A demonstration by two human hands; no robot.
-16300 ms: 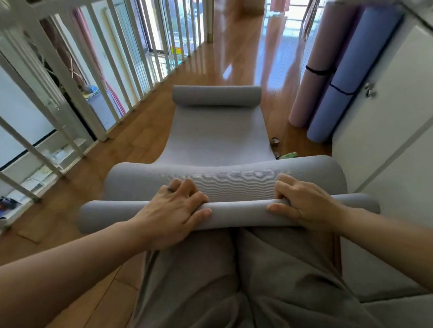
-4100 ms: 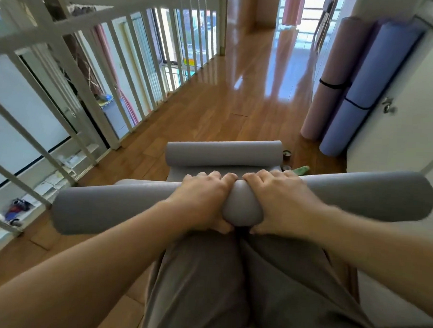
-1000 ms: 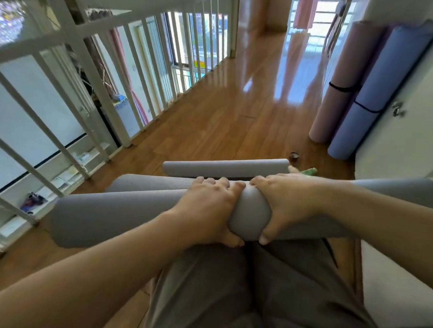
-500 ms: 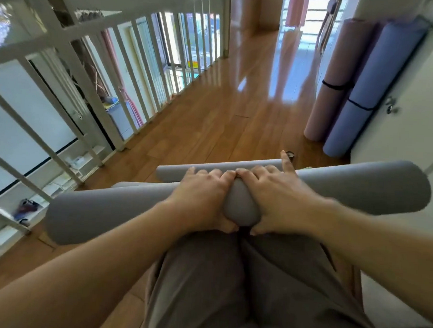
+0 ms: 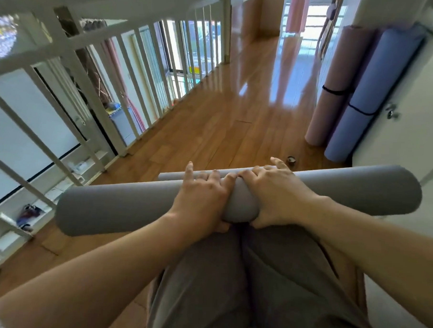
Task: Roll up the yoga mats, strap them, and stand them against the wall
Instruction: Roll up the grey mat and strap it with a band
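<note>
Mid-frame, left hand (image 5: 201,198) and right hand (image 5: 276,193) sit side by side, each grip curled round the grey rolled mat (image 5: 121,206), thumbs beneath, left forefinger straight.

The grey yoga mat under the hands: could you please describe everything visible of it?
The grey yoga mat is a thick, matte, foam-looking roll lying crosswise before the person's legs, its ends sticking out left and right. The left hand and right hand grip its middle side by side, wrapping over the top. Beyond it lies a thinner grey roll, apparently the mat's curled far end. No strap shows on it.
</note>
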